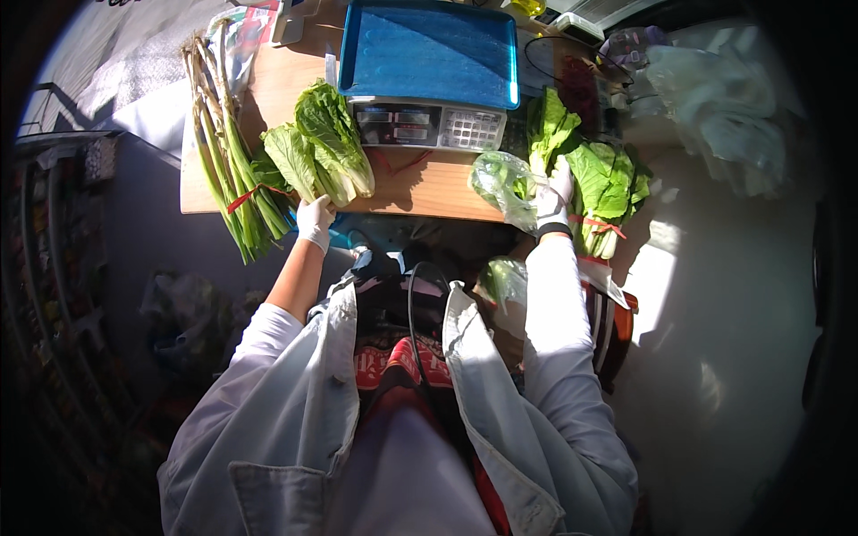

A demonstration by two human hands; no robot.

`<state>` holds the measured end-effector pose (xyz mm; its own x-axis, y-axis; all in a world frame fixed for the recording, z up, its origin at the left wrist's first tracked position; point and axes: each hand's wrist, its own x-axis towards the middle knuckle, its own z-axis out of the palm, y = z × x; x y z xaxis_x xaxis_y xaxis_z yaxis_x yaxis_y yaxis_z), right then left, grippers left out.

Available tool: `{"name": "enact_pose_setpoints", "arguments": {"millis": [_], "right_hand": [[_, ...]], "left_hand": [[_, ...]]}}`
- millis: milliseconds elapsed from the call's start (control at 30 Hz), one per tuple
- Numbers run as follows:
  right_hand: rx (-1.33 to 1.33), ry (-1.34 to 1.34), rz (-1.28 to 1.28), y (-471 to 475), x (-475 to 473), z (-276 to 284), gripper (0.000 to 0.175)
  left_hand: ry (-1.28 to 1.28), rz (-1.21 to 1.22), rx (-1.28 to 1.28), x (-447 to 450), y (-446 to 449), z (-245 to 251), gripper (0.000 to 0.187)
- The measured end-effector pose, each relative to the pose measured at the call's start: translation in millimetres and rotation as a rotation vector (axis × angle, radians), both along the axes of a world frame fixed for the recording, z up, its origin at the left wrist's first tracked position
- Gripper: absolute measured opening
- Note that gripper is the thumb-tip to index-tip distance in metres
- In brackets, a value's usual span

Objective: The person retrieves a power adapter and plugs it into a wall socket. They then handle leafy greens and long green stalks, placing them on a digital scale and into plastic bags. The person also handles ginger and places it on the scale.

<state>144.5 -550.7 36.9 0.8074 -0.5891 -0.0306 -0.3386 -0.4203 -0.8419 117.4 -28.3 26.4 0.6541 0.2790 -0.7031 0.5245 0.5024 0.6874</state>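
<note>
My left hand (315, 222), in a thin white glove, grips the base of a head of romaine-like lettuce (293, 157) at the table's front edge. A second head (326, 124) leans against it. Further right, my right hand (555, 197), also gloved, holds leafy green stalks (549, 127). A clear plastic bag (503, 184) with something green inside touches that hand on its left. Just beyond it lies a bunch of leafy greens (600, 184) tied with red tape. The fingertips of both hands are partly hidden.
Long green onions (231, 161), bound with a red tie, overhang the table (429, 194) at left. A weighing scale (429, 124) with a blue tray (429, 53) stands at the back. Plastic bags (720, 114) lie at right. Another bagged vegetable (506, 285) is below the table edge.
</note>
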Motion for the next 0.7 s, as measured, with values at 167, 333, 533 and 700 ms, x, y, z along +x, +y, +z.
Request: {"name": "enact_pose_setpoints", "arguments": {"millis": [167,333,533,700], "right_hand": [[-0.171,-0.215,-0.166,87,-28,106,0.04],[-0.275,-0.43,0.157,211,-59,196,0.023],[0.34,0.228,0.939,310,-34,125,0.019],[0.182,0.322,0.892,351,-11,54,0.031]], "left_hand": [[0.009,0.018,0.174,-1,-11,7,0.026],[0.068,-0.033,0.326,-4,-12,16,0.028],[0.044,0.228,-0.213,-11,5,31,0.016],[0.079,0.255,-0.353,-12,29,62,0.028]]}}
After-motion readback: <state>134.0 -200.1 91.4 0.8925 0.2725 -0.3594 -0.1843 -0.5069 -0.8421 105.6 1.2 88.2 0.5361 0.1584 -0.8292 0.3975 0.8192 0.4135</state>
